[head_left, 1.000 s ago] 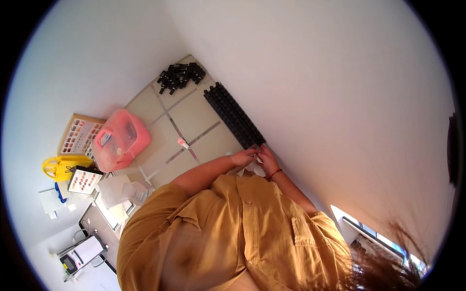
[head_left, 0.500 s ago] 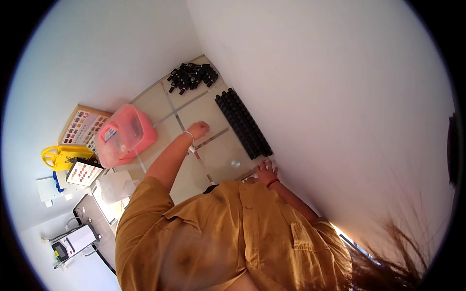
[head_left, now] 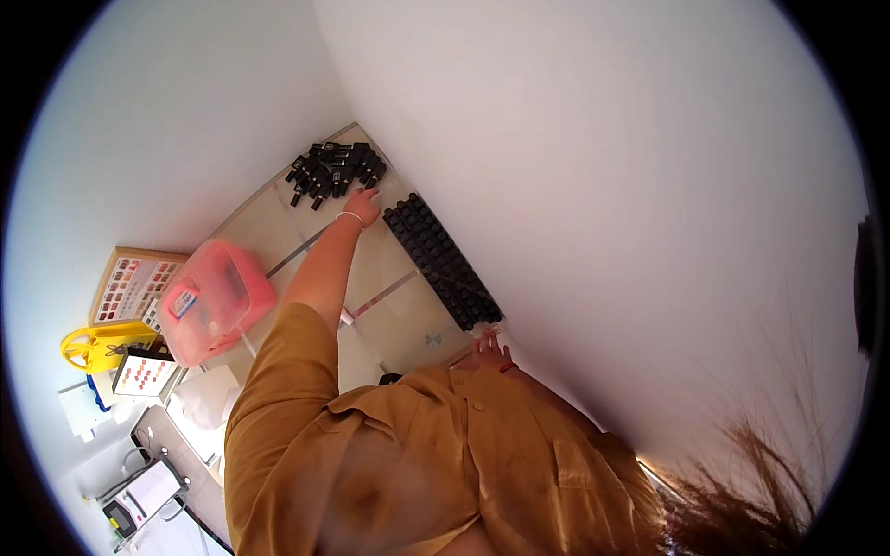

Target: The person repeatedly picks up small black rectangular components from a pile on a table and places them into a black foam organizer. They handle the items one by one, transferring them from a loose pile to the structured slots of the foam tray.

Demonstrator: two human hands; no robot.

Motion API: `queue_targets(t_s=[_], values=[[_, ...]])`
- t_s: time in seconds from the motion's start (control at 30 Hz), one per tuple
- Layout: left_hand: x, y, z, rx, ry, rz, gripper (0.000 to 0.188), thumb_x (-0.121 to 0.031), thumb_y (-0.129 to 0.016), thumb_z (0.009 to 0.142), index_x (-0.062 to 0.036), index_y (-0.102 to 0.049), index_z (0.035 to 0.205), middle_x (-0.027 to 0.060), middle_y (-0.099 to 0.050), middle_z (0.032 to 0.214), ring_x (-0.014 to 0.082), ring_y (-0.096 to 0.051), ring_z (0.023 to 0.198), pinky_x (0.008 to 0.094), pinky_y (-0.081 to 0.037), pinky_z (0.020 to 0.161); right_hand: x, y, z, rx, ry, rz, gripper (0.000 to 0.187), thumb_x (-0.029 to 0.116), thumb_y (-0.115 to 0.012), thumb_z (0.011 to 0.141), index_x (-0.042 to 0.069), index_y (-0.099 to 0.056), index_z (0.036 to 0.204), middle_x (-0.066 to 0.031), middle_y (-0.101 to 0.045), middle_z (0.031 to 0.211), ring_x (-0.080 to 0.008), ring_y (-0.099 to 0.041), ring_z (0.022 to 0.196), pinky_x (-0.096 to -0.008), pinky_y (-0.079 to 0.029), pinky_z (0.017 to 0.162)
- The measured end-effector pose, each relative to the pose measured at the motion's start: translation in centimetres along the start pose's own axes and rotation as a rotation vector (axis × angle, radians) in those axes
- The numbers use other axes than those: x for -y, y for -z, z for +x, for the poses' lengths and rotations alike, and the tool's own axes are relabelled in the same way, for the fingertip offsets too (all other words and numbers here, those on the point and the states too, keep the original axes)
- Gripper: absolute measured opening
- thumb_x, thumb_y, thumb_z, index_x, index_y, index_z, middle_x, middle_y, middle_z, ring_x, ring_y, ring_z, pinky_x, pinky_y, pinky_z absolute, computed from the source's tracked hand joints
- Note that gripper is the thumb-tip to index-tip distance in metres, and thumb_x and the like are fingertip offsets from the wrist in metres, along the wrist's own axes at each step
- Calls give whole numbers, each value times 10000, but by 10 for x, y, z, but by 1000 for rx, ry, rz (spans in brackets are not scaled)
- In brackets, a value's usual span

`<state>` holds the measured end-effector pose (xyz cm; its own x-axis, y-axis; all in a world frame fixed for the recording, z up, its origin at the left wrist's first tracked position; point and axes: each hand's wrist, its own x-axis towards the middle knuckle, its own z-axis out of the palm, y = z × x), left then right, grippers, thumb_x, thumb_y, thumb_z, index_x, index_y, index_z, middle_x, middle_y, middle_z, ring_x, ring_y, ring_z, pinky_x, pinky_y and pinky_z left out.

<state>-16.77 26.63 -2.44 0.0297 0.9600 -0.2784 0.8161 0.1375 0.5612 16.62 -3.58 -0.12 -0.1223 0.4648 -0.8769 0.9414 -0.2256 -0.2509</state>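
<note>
My left arm stretches far across the table, and my left hand (head_left: pixel 362 206), with a pale bracelet at the wrist, is at the near edge of a loose pile of small black nail polish bottles (head_left: pixel 336 170). Its fingers reach out toward the nearest bottles, with nothing visible in them. More black bottles stand packed in neat rows (head_left: pixel 440 262) along the right wall. Beside the near end of these rows, my right hand (head_left: pixel 487 353), a red band at its wrist, rests by the table edge with fingers spread.
A pink translucent case (head_left: pixel 218 301) stands on the left, beside a framed colour chart (head_left: pixel 134 287), a yellow bag (head_left: pixel 107 347) and a smaller swatch board (head_left: pixel 145 372). A small pale tube (head_left: pixel 347 316) is by my left forearm. Walls bound the table's far and right sides.
My left hand has moved forward from mid-table to the bottle pile, its fingers now extended. The right hand stays by the near end of the rows. The whole view has shifted slightly.
</note>
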Motion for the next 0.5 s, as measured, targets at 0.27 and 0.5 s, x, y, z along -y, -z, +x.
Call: queue_targets(t_s=[0.27,0.5], values=[[0,6,4,26,-56,156,391,-158,-530,780,-113,-537,1168,171,-437,1245,333,-457,1116,386,-384,953,-2,1,0,23,16,5,577,371,-294,884,126,-169,1391,-108,-9,1478,-314,42,1357,-523,-86,1056],[-14,36,-53,75,-59,303,325,-99,-459,812,-179,-544,1116,107,-502,1113,293,-513,1047,386,-431,876,3,12,-8,36,21,57,574,372,-270,891,128,-147,1396,-104,-3,1479,-313,47,1357,-521,-79,1057]])
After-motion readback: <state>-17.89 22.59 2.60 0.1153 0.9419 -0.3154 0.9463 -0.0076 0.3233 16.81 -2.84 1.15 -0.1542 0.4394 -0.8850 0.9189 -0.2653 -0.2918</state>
